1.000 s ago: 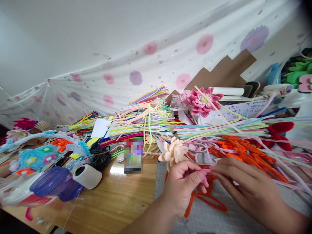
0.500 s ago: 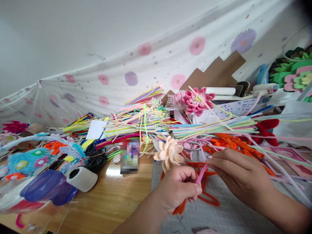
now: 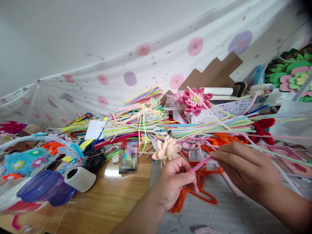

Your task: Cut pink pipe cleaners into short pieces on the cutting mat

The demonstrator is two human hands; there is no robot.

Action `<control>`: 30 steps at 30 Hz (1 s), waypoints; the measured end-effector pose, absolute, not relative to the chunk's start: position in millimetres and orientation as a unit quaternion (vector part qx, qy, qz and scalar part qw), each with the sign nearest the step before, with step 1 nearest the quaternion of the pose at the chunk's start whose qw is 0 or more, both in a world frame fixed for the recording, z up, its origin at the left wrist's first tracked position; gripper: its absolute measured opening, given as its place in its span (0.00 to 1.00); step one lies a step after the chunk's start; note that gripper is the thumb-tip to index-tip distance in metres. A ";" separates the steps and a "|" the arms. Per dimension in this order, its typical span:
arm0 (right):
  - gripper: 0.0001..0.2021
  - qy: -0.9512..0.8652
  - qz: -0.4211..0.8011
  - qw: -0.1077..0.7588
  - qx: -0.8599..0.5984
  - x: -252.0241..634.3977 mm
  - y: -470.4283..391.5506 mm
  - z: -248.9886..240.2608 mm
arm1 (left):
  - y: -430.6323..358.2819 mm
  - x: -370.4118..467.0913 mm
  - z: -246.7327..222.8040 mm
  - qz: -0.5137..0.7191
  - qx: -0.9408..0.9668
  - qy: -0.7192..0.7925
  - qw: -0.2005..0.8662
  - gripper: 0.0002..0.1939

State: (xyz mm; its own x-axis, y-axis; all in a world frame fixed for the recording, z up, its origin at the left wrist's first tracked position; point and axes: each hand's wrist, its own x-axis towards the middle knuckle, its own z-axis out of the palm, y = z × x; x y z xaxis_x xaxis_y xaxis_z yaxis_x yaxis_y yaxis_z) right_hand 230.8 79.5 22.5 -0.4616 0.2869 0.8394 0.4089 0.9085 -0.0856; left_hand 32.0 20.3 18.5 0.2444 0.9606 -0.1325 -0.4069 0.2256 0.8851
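A short pink pipe cleaner stretches between my two hands. My left hand is closed, pinching its lower end between thumb and fingers. At the upper end, the fingertips of my right hand are pressed together on it. Loops of orange pipe cleaner lie on the grey cutting mat below and behind my hands. A cream pipe-cleaner flower rests just beyond my left hand. Pale pink strips lie beneath my right hand.
Bundles of coloured pipe cleaners pile along the back. A pink flower sits on them. To the left are a white cone spool, a purple bowl and a blue flowered piece. Brown cardboard leans behind.
The pink pipe cleaner has tilted from steep to nearly level. My hands have moved slightly further apart, and the pale pink strips under my right hand have come into view.
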 end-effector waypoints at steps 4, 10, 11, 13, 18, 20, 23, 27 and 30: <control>0.08 -0.845 -0.042 0.484 -0.226 231.2 83.9 26.8 | 19.4 30.7 20.2 0.538 0.393 0.362 0.651 0.10; 0.06 -0.863 0.061 0.450 -0.222 227.2 85.9 21.6 | 16.5 27.4 22.7 0.659 0.489 0.382 0.425 0.04; 0.06 -0.868 0.091 0.436 -0.218 225.8 84.6 19.9 | 16.1 26.9 23.1 0.671 0.507 0.385 0.379 0.04; 0.06 -0.878 0.137 0.407 -0.212 222.8 81.1 17.0 | 15.9 26.3 24.0 0.688 0.523 0.397 0.309 0.04; 0.06 -0.885 0.135 0.393 -0.211 219.6 76.6 14.7 | 18.6 25.7 23.4 0.689 0.510 0.425 0.290 0.04; 0.06 -0.875 0.116 0.416 -0.220 221.6 79.0 15.6 | 20.6 24.8 22.6 0.686 0.507 0.416 0.314 0.04; 0.05 -0.854 0.101 0.455 -0.232 226.1 85.2 17.4 | 23.6 21.4 23.0 0.667 0.519 0.404 0.350 0.05; 0.04 -0.850 0.108 0.459 -0.233 228.4 88.4 17.9 | 24.0 16.5 26.5 0.616 0.561 0.434 0.343 0.04; 0.05 -0.864 0.116 0.436 -0.225 226.5 84.4 17.0 | 21.9 15.7 28.9 0.579 0.573 0.453 0.363 0.08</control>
State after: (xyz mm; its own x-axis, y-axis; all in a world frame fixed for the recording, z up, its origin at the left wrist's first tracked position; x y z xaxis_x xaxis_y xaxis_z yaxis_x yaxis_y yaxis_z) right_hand 226.5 84.4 17.0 -0.5191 0.4891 0.7009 0.2866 0.8722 -0.3964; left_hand 15.7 21.9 28.9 -0.0799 0.9394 0.3333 0.0984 -0.3253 0.9405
